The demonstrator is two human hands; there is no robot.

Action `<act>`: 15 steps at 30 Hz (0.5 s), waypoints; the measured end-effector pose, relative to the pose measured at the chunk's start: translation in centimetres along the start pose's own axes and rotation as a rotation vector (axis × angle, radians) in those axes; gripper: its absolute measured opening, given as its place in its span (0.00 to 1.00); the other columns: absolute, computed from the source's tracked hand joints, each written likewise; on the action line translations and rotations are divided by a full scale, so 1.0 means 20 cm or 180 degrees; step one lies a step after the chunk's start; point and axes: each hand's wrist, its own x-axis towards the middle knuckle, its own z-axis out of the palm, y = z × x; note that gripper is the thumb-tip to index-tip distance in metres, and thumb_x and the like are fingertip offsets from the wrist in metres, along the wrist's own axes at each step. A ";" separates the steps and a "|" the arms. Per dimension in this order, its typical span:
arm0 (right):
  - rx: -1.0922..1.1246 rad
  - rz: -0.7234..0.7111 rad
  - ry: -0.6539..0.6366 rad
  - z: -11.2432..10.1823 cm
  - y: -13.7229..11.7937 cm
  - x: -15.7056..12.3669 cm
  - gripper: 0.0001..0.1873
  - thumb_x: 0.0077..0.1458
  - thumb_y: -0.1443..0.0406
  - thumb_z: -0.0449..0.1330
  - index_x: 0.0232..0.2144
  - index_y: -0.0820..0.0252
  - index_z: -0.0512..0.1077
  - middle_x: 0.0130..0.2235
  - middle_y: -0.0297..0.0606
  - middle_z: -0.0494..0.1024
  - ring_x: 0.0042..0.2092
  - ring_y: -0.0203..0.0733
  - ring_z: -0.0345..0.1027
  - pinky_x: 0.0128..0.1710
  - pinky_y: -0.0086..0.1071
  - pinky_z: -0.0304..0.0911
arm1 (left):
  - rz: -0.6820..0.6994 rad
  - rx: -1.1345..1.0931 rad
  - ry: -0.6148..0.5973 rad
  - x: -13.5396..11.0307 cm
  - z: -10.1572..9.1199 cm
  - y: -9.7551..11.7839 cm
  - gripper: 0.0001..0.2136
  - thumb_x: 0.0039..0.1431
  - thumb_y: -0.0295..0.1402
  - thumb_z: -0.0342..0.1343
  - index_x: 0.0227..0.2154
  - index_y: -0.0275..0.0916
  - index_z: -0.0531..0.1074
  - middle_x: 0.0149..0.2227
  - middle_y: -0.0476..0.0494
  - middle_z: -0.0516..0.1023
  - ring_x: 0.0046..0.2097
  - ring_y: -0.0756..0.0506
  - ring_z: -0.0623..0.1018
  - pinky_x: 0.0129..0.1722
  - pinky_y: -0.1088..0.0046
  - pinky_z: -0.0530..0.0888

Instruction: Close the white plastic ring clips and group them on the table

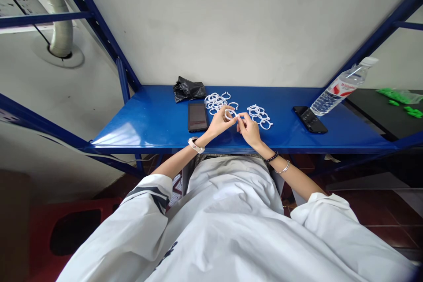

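Between my two hands is a white plastic ring (230, 115), held just above the front half of the blue table. My left hand (220, 122) is closed around the ring's left side, thumb below and fingers above. At the ring's right end, my right hand (248, 129) pinches it with thumb and forefinger; the exact spot is partly covered by the fingertips. Behind my left hand lies a tangled pile of white rings (216, 100), some with visible gaps. A smaller group of white rings (260, 116) lies just right of my right hand.
A dark tablet-like device (197, 117) lies left of my hands, with a crumpled black plastic bag (187, 89) behind it. To the right, a water bottle (340, 90) stands by a black phone (309, 119). Green pieces (401, 97) lie on a dark surface (373, 110) farther right.
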 end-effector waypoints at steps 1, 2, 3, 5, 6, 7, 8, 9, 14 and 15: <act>0.0003 0.0001 0.0004 0.00 0.00 0.00 0.17 0.69 0.52 0.45 0.44 0.55 0.67 0.23 0.33 0.78 0.23 0.42 0.72 0.27 0.30 0.61 | 0.0012 0.0063 -0.0043 0.00 0.00 0.00 0.20 0.55 0.42 0.65 0.45 0.39 0.66 0.25 0.55 0.70 0.24 0.53 0.72 0.24 0.78 0.67; 0.0005 0.0001 0.0010 0.00 0.00 0.00 0.17 0.69 0.52 0.45 0.44 0.55 0.67 0.23 0.33 0.78 0.24 0.42 0.72 0.28 0.30 0.61 | 0.0017 0.0118 -0.0074 0.00 0.00 0.01 0.19 0.55 0.40 0.64 0.45 0.38 0.66 0.24 0.55 0.70 0.24 0.53 0.72 0.24 0.78 0.67; 0.0006 -0.0001 0.0015 0.00 0.00 0.00 0.17 0.69 0.53 0.45 0.44 0.55 0.67 0.23 0.33 0.77 0.24 0.42 0.72 0.28 0.30 0.61 | 0.0018 0.0158 -0.0091 0.00 0.00 0.01 0.19 0.55 0.40 0.64 0.45 0.38 0.66 0.24 0.55 0.70 0.24 0.53 0.72 0.24 0.78 0.67; 0.0015 -0.0012 0.0021 0.00 0.00 0.00 0.17 0.69 0.53 0.45 0.44 0.55 0.67 0.23 0.33 0.77 0.23 0.42 0.72 0.27 0.30 0.61 | 0.0017 0.0193 -0.0104 0.00 0.00 0.01 0.18 0.56 0.38 0.63 0.45 0.37 0.67 0.24 0.54 0.70 0.24 0.52 0.72 0.25 0.78 0.67; 0.0022 -0.0017 0.0024 0.00 0.01 0.00 0.16 0.69 0.53 0.45 0.44 0.55 0.67 0.23 0.32 0.77 0.23 0.42 0.72 0.27 0.30 0.60 | 0.0024 0.0203 -0.0116 0.00 0.00 0.01 0.18 0.56 0.37 0.63 0.45 0.37 0.67 0.24 0.54 0.70 0.24 0.52 0.72 0.25 0.78 0.67; 0.0029 -0.0021 0.0029 0.00 0.01 0.00 0.16 0.69 0.53 0.45 0.44 0.55 0.67 0.23 0.32 0.77 0.23 0.41 0.72 0.27 0.30 0.60 | 0.0037 0.0212 -0.0133 0.00 0.00 0.01 0.17 0.55 0.37 0.62 0.45 0.37 0.67 0.24 0.54 0.70 0.24 0.52 0.72 0.25 0.78 0.67; 0.0037 -0.0023 0.0035 0.00 0.01 0.00 0.16 0.69 0.53 0.46 0.44 0.55 0.67 0.23 0.32 0.76 0.23 0.41 0.72 0.27 0.30 0.60 | 0.0055 0.0225 -0.0150 0.00 0.00 0.01 0.17 0.55 0.36 0.62 0.45 0.38 0.67 0.24 0.55 0.70 0.24 0.53 0.72 0.25 0.78 0.67; 0.0042 -0.0022 0.0048 0.00 0.01 0.00 0.16 0.69 0.53 0.46 0.44 0.55 0.67 0.22 0.32 0.76 0.23 0.41 0.72 0.27 0.31 0.60 | 0.0079 0.0251 -0.0161 0.00 0.00 0.01 0.17 0.55 0.36 0.62 0.45 0.38 0.67 0.24 0.55 0.70 0.24 0.53 0.71 0.25 0.78 0.67; 0.0070 -0.0024 0.0093 0.00 0.01 0.00 0.14 0.68 0.56 0.46 0.45 0.55 0.67 0.22 0.32 0.76 0.23 0.41 0.71 0.27 0.31 0.61 | 0.0246 0.0536 -0.0149 0.00 0.01 -0.01 0.13 0.54 0.36 0.61 0.40 0.37 0.68 0.22 0.55 0.69 0.24 0.54 0.68 0.26 0.78 0.65; 0.0076 -0.0026 0.0090 0.00 0.01 0.00 0.13 0.68 0.57 0.46 0.45 0.55 0.67 0.22 0.31 0.76 0.23 0.41 0.71 0.27 0.31 0.61 | 0.0269 0.0584 -0.0158 0.00 0.01 -0.01 0.13 0.54 0.37 0.61 0.40 0.38 0.68 0.22 0.55 0.69 0.24 0.54 0.68 0.26 0.78 0.65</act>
